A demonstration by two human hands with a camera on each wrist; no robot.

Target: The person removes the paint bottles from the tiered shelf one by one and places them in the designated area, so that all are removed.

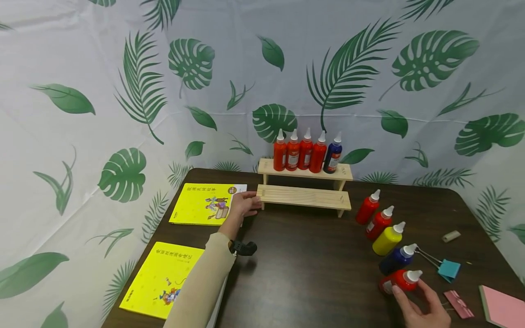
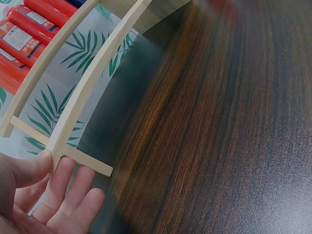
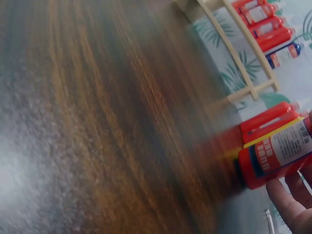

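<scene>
Toward the near right of the dark table [image 1: 311,273], right hand [image 1: 426,307] grips a red bottle [image 1: 397,281], thumb and fingers set to either side, probably since a smooth round body is surest held across its width. Cannot tell whether its base touches the wood. Left hand [image 1: 245,205], well apart, pinches the wooden stand [image 1: 299,195] by the left end of its lower step [image 1: 321,199], thumb above, fingers beneath; likely a steadying hold, the stand looking light. Beside the gripped bottle, a blue bottle [image 1: 395,261], a yellow bottle [image 1: 387,241] and two other red bottles [image 1: 378,226] run in a slanting line toward the stand, seemingly to suit the right hand's reach. On the upper step [image 1: 345,172], five upright bottles [image 1: 292,157], four red and one blue, close-set perhaps because the board is short. Near the right hand: pink clip [image 1: 459,304], blue clip [image 1: 450,269], pink notepad [image 1: 504,305]. Left side: two yellow books [image 1: 197,205] lying flat, the farther one just beside the left hand. Leaf-print cloth [image 1: 229,54] hangs behind.
</scene>
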